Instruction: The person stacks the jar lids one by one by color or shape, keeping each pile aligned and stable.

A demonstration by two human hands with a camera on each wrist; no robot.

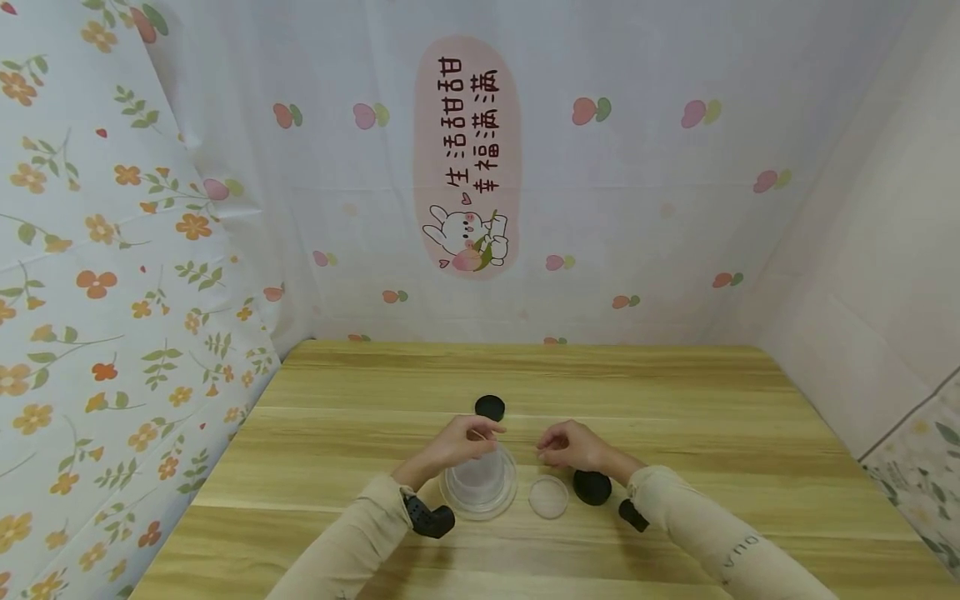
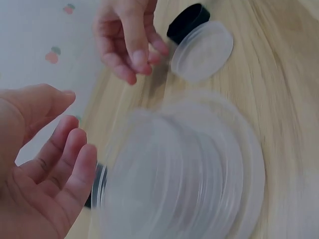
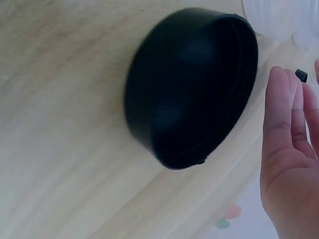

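Observation:
My left hand point(image 1: 463, 442) hovers just above a stack of round translucent plastic pieces point(image 1: 480, 487), with nothing in its loosely bent fingers. In the left wrist view that stack point(image 2: 174, 174) is wide, nested and partly blurred, apart from the left hand point(image 2: 42, 174). Over the table to the right, my right hand point(image 1: 576, 446) is relaxed and holds nothing. Close beside it lies a black round cap point(image 1: 592, 488), whose hollow inside shows in the right wrist view point(image 3: 199, 89). Left of this cap lies a small clear round lid point(image 1: 548, 497).
Beyond the left hand, another black round cap point(image 1: 490, 407) lies on the wooden table point(image 1: 675, 392). Patterned cloth point(image 1: 600, 208) hangs behind the table's far edge, and floral cloth point(image 1: 112, 333) hangs on the left.

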